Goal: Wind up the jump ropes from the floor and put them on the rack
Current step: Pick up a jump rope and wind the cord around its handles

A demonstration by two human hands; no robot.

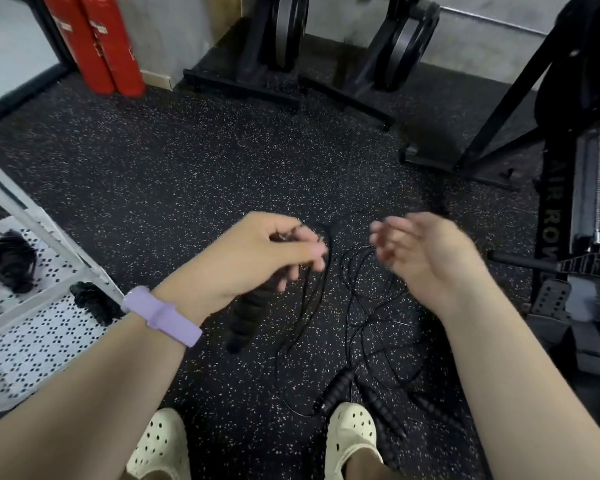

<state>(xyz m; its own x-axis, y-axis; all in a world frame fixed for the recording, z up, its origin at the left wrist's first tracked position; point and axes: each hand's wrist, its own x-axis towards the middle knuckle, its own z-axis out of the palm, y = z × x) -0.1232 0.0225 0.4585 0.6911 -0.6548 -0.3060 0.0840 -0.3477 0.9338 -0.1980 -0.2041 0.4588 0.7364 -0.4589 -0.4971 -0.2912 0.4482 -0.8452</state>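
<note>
My left hand [260,252] grips a black ribbed jump rope handle [248,318] that hangs down below my palm, and its fingers pinch loops of thin black cord [314,271]. My right hand [426,252] hovers beside it, blurred, palm turned inward with fingers relaxed; whether cord touches it I cannot tell. More black cord [371,327] lies tangled on the speckled floor, with loose handles [336,389] near my right shoe. The white perforated rack [32,341] stands at the left with wound ropes [9,259] on its shelf.
Red cylinders [94,43] stand at the back left. Black machine stands [274,57] line the far wall, and a rowing machine frame [548,216] is close on the right. Another black handle [92,303] lies at the rack's edge. My cream shoes [352,434] are at the bottom.
</note>
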